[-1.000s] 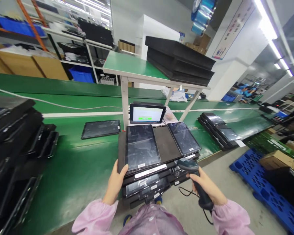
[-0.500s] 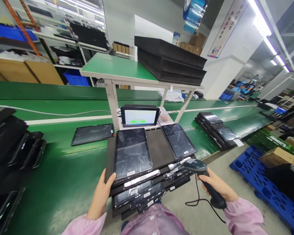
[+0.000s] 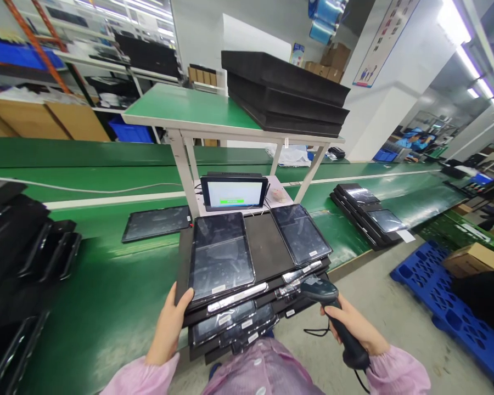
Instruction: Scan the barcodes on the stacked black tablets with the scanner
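Observation:
My right hand (image 3: 352, 323) is wrapped round the handle of a black barcode scanner (image 3: 319, 289). The scanner's head points left, close to the front edges of the stacked tablets. At the near left corner of a stack of black foam trays (image 3: 261, 241), my left hand (image 3: 170, 318) grips the edge, thumb on top. On the top tray lie a large tablet (image 3: 222, 258) on the left and a second tablet (image 3: 301, 235) on the right. Below them, several labelled tablets (image 3: 253, 321) stick out from the lower layers. Behind the stack stands a lit screen (image 3: 236, 193) with a green bar.
A single tablet (image 3: 156, 224) lies left of the stack on the green bench (image 3: 107, 307). Piled trays (image 3: 12, 247) stand far left, another tray stack (image 3: 364, 214) at right. A raised shelf (image 3: 189, 104) bears black foam (image 3: 284, 93). A blue pallet (image 3: 440, 312) is on the floor.
My right hand and the scanner have moved a little left and down, nearer the stack's front. My left hand keeps its grip. The view has shifted slightly.

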Available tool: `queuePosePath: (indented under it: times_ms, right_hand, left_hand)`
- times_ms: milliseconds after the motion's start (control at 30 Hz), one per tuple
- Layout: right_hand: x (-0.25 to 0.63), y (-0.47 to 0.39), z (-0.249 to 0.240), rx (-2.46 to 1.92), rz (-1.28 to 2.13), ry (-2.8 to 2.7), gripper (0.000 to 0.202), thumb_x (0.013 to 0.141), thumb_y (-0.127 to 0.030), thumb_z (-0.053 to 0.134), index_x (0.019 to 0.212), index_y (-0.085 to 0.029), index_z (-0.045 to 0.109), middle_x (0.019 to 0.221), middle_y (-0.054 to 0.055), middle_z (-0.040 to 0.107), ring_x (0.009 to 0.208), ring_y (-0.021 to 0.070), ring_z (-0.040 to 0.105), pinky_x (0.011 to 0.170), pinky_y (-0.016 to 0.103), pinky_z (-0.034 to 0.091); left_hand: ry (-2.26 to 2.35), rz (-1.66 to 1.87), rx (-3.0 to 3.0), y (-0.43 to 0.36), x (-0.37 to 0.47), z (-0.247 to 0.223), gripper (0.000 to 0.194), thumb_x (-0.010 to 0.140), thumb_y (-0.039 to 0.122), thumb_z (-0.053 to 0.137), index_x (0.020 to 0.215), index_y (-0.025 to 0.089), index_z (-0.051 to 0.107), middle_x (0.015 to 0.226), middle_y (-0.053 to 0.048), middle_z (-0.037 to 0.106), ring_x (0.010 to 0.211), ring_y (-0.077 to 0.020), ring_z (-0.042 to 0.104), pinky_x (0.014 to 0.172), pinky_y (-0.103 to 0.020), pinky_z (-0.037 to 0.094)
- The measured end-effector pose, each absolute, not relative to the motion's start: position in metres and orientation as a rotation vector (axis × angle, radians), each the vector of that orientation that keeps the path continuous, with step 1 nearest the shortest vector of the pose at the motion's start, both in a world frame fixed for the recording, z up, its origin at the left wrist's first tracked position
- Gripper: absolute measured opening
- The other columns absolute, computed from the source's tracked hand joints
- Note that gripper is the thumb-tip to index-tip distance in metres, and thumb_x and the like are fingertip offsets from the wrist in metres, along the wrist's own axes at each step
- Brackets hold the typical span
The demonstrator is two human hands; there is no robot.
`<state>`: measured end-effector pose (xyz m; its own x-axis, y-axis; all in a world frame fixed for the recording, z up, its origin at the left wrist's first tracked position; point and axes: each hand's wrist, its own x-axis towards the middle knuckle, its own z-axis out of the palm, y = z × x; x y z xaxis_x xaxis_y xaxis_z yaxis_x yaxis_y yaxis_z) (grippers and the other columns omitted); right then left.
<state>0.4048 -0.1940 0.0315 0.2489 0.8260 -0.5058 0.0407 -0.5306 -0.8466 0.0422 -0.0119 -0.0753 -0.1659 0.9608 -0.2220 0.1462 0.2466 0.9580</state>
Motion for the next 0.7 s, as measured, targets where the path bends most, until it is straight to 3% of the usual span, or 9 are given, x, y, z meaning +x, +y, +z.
queuePosePath:
  times_ms: [100,167,267,333,400,567,700]
  right_hand:
    - [0.406,-0.198,0.036,-1.801,1.353,-0.804,0.037,0.075,-0.048,0.056,0.092,-0.021,0.039,0.051,-0.008,0.048,0.039,0.0099,0.046,0.034,0.019,0.036]
    - [0.399,-0.200,0.040,-1.806,1.371,-0.808,0.037,0.075,-0.049,0.056,0.092,-0.020,0.040,0.053,-0.007,0.050,0.040,0.0096,0.046,0.035,0.019,0.037]
    - [0.371,-0.200,0.042,-1.760,1.448,-0.819,0.044,0.072,-0.051,0.059,0.097,-0.021,0.040,0.080,0.000,0.059,0.042,0.0070,0.049,0.035,0.019,0.038]
    - [0.341,-0.197,0.040,-1.676,1.546,-0.820,0.050,0.071,-0.051,0.061,0.103,-0.022,0.038,0.099,0.004,0.058,0.043,0.0061,0.052,0.036,0.019,0.039]
    - [0.307,-0.191,0.034,-1.579,1.651,-0.804,0.056,0.069,-0.051,0.062,0.110,-0.023,0.034,0.104,0.005,0.057,0.042,0.0062,0.053,0.035,0.019,0.039]
    - [0.247,-0.173,0.016,-1.536,1.734,-0.781,0.068,0.071,-0.045,0.061,0.124,-0.023,0.024,0.076,-0.001,0.060,0.038,0.0088,0.049,0.032,0.018,0.037]
    - [0.234,-0.171,0.008,-1.602,1.709,-0.848,0.069,0.076,-0.040,0.056,0.131,-0.020,0.019,0.050,-0.007,0.051,0.037,0.0123,0.047,0.032,0.018,0.037]
  left_hand:
    - [1.501,1.034,1.027,-0.012,0.042,-0.074,0.066,0.076,0.049,0.057,0.133,0.018,0.045,0.129,-0.009,0.054,0.123,-0.0276,0.045,0.108,-0.041,0.029]
    - [1.496,1.047,1.016,-0.013,0.043,-0.073,0.064,0.076,0.048,0.058,0.132,0.019,0.045,0.131,-0.009,0.053,0.124,-0.0267,0.045,0.108,-0.039,0.029]
    - [1.493,1.065,1.024,-0.014,0.044,-0.070,0.061,0.077,0.046,0.058,0.131,0.020,0.046,0.132,-0.008,0.053,0.124,-0.0254,0.044,0.107,-0.037,0.030]
    - [1.473,1.061,1.049,-0.014,0.044,-0.068,0.060,0.079,0.044,0.057,0.132,0.019,0.045,0.132,-0.009,0.052,0.125,-0.0247,0.044,0.106,-0.036,0.031]
    - [1.457,1.050,1.073,-0.014,0.044,-0.067,0.059,0.081,0.043,0.056,0.133,0.018,0.043,0.133,-0.010,0.051,0.125,-0.0243,0.044,0.106,-0.036,0.031]
    - [1.449,1.009,1.104,-0.014,0.042,-0.065,0.063,0.082,0.043,0.054,0.136,0.016,0.037,0.133,-0.012,0.050,0.123,-0.0248,0.045,0.106,-0.038,0.030]
    - [1.436,0.991,1.130,-0.014,0.040,-0.064,0.063,0.083,0.041,0.054,0.137,0.015,0.035,0.134,-0.014,0.049,0.123,-0.0247,0.046,0.106,-0.038,0.029]
